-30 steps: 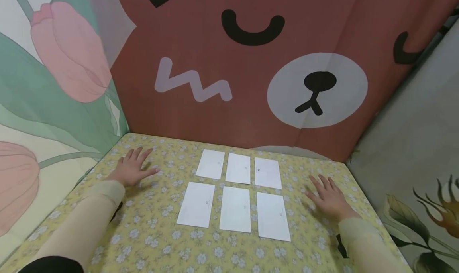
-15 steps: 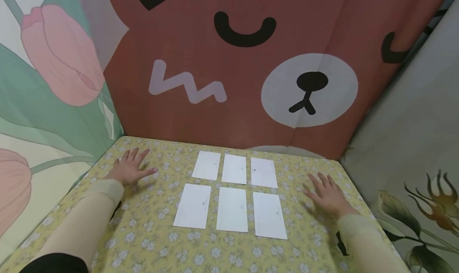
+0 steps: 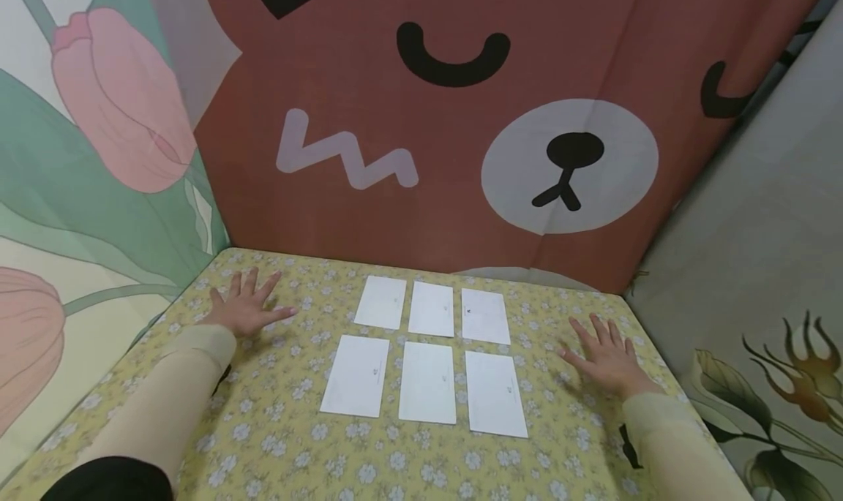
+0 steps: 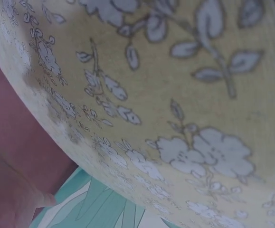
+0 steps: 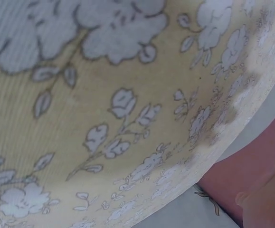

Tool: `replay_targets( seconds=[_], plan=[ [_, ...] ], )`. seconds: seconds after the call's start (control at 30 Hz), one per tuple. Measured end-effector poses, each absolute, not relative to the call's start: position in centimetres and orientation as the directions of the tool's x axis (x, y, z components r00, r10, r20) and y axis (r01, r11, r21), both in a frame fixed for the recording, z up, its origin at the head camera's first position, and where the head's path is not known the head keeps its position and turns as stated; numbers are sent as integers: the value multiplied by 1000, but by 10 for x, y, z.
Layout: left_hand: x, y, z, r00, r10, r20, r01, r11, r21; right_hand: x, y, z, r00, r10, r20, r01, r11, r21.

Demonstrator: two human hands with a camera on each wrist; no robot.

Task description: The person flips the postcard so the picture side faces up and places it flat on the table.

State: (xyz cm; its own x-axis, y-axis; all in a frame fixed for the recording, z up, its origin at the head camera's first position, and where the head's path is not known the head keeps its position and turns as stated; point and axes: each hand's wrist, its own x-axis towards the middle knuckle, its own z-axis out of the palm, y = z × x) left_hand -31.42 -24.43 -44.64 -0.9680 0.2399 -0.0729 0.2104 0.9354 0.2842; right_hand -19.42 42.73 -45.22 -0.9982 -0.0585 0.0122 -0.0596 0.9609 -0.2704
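Observation:
My left hand (image 3: pixel 244 312) is at the left of the flowered table, fingers spread, holding nothing. Over on the right side, my right hand (image 3: pixel 607 362) is likewise spread, with nothing in it. Between them lie several white cards in two rows. The back row has a left card (image 3: pixel 380 302), a middle card (image 3: pixel 431 309) and a right card (image 3: pixel 485 316). Nearer me are a front left card (image 3: pixel 355 377), a front middle card (image 3: pixel 426 382) and a front right card (image 3: pixel 497 393). Each bears a small dark mark, too tiny to read. Neither hand touches a card.
A yellow flowered cloth (image 3: pixel 276 442) covers the table. Behind it hangs a brown bear-print curtain (image 3: pixel 454 216). A tulip-print curtain (image 3: pixel 118 245) borders the left side, and a grey plant-print curtain (image 3: pixel 744 267) the right.
The head view has shifted slightly. My left hand has moved a little to the right, its fingers spread wider, and my right fingers are spread slightly more. The cards lie as before.

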Motion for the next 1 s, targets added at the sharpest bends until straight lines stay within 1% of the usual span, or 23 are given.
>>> replay_targets(
  seconds=[0.17, 0.5, 0.8, 1.0],
  plan=[
    [-316, -241, -447, -966, 247, -78, 215, 934, 286, -194, 423, -451, -998, -59, 18, -61, 964, -260],
    [-320, -225, -439, -958, 277, -70, 237, 906, 350, -197, 414, -448, -998, -67, 16, -69, 961, -267],
    [-328, -198, -431, -943, 326, -62, 274, 871, 409, -203, 401, -447, -993, -114, 21, -114, 930, -349],
    [-338, -175, -429, -937, 344, -66, 292, 871, 396, -207, 388, -441, -992, -122, 10, -116, 914, -388]
  ],
)
